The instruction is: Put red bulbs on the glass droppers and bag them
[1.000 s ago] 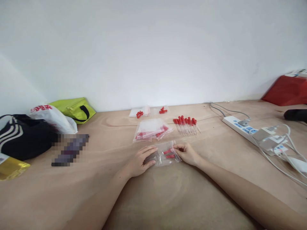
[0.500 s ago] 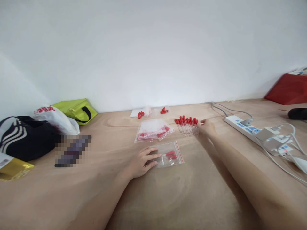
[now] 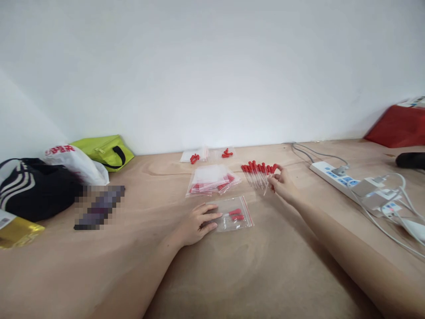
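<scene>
My left hand [image 3: 198,225] lies flat with its fingers stretched over the left part of a clear zip bag [image 3: 229,227]. Inside that bag are red-bulbed pieces [image 3: 236,215], their stems partly hidden by glare and my fingers. My right hand [image 3: 282,185] pinches a glass dropper [image 3: 266,189], tilted, its red bulb near the index finger and its clear tip pointing down. Left of it, a row of similar droppers [image 3: 253,170] with red bulbs lies on the table. Beyond my left hand is a stack of zip bags [image 3: 212,175], with red pieces showing through.
Small red pieces [image 3: 194,158] and more red pieces [image 3: 227,153] lie on bags by the wall. A power strip [image 3: 335,176] with chargers and cables is at right, near a red bag [image 3: 398,126]. Several bags, including a lime-green one [image 3: 102,150], stand at left.
My right hand has gripped a dropper at the row's right end and lifted it slightly, drawing it toward me. My left hand stays on the bag.
</scene>
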Motion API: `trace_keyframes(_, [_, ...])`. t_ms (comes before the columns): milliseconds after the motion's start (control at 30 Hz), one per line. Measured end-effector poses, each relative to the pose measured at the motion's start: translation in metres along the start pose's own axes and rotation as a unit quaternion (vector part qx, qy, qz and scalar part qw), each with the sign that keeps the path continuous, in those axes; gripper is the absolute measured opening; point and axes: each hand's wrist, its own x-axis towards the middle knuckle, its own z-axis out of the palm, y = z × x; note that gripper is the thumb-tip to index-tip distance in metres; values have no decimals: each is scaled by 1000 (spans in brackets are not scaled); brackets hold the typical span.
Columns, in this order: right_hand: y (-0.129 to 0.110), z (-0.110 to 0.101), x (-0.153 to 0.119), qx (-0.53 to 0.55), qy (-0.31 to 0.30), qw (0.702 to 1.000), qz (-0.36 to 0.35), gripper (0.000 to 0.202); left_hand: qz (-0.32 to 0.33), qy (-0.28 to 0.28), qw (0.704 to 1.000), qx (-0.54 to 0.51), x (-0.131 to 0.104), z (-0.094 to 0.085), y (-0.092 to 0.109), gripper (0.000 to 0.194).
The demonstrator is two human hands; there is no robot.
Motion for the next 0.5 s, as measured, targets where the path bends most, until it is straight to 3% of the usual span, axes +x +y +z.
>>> trace_keyframes(67, [-1, 14, -22, 85, -38, 996, -2, 66, 3, 1, 1000, -2, 0, 0, 0, 31])
trace_keyframes(200, [-5, 38, -50, 159, -20, 987, 1, 61, 5, 2, 1000, 1, 1, 0, 0, 31])
trace_keyframes(367, [-10, 51, -62, 232, 9, 972, 33, 53, -8, -2, 1000, 3, 1, -3, 5, 35])
trace_keyframes(500, [-10, 55, -70, 253, -45, 964, 64, 45, -31, 5, 999, -9, 0, -5, 7, 53])
